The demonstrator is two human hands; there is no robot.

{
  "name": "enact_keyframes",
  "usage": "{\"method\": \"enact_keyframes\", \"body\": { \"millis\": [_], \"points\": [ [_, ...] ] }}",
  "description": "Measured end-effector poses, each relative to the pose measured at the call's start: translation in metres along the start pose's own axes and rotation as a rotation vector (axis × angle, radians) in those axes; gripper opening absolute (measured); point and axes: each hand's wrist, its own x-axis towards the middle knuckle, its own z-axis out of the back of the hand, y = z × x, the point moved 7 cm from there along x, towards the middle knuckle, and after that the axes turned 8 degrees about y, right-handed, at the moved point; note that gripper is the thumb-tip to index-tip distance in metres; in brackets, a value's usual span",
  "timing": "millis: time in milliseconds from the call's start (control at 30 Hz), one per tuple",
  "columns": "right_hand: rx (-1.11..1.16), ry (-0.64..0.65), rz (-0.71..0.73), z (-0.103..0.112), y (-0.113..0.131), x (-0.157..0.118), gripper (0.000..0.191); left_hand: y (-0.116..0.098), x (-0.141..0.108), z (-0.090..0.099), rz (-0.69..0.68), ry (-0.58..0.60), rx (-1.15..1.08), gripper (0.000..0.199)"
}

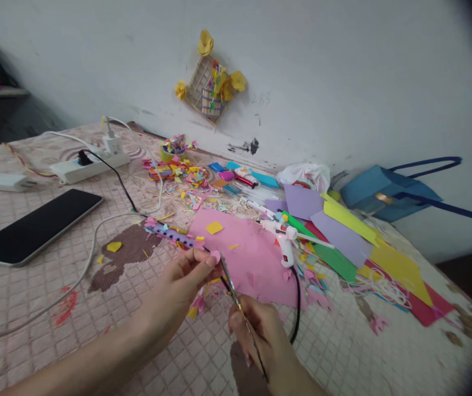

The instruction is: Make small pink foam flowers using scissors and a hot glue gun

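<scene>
Between the thumb and fingers of my left hand (188,280) is a small pink paper piece (217,255). My right hand (261,327) grips a pair of scissors (236,300), whose blades point up beside the pink piece. Whether the blades touch the paper I cannot tell. Beneath both hands a large pink sheet (256,280) lies on the table, with a yellow paper square (214,227) on it. A white glue gun (283,245) rests on the sheet's right side. Just beyond my left hand lies a purple dotted strip (174,235) with paper bits on it.
At left are a black-screened tablet (38,223), a white power strip (91,166) and loose cables. Coloured paper sheets (343,236) spread at right, near a blue bag (388,192). Paper scraps (178,170) lie heaped at the back. A flower-trimmed decoration (211,88) hangs on the wall.
</scene>
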Motion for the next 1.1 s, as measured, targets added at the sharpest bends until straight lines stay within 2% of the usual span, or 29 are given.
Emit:
{"method": "enact_keyframes", "body": {
  "millis": [500,1100],
  "points": [
    [0.005,0.024,-0.016,-0.001,-0.003,-0.001,0.048,0.001,0.0,0.0,-0.007,-0.017,-0.015,0.013],
    [-0.144,0.006,0.031,0.011,-0.003,-0.006,0.049,-0.001,0.002,-0.002,0.015,0.127,0.131,0.013]
  ]
}}
